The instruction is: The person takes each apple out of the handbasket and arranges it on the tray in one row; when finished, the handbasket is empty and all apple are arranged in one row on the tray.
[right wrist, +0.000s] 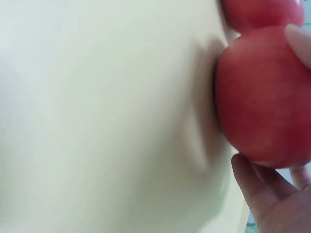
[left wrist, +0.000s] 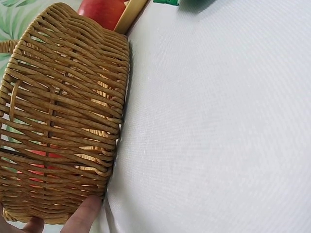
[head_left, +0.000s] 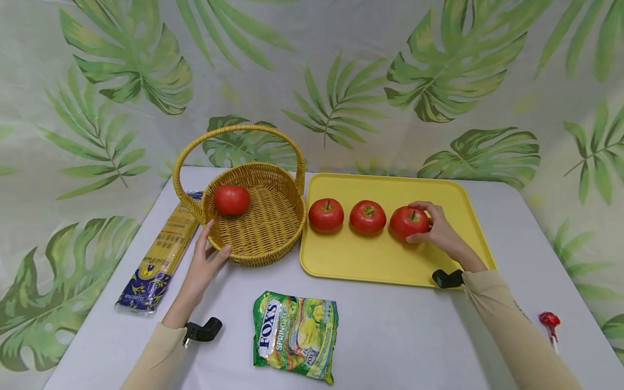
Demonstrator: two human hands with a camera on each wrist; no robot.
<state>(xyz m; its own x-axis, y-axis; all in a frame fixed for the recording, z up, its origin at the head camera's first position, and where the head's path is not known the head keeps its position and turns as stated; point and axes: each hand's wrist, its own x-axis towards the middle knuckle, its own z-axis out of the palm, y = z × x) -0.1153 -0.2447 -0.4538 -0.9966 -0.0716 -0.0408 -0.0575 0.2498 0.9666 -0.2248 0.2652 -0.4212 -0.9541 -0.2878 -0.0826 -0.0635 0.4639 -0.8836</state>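
Observation:
In the head view my right hand (head_left: 441, 233) grips the rightmost red apple (head_left: 405, 223) between thumb and fingers. The right wrist view shows this apple (right wrist: 267, 97) low over the pale tray surface, but whether it touches the tray is unclear. Two more apples, a middle one (head_left: 368, 218) and a left one (head_left: 326, 215), sit beside it on the yellow tray (head_left: 361, 262). My left hand (head_left: 201, 265) rests against the near left side of a wicker basket (head_left: 263, 257), fingers spread. Inside the basket lies another apple (head_left: 232, 200). A fingertip (left wrist: 86, 213) touches the woven wall in the left wrist view.
A spaghetti packet (head_left: 158, 254) lies left of the basket, its upper end partly behind it. Nearer the front lies a green Fox's candy bag (head_left: 295, 336). A red lollipop (head_left: 549, 319) is at the right. The basket's tall handle (head_left: 239, 128) arches above it.

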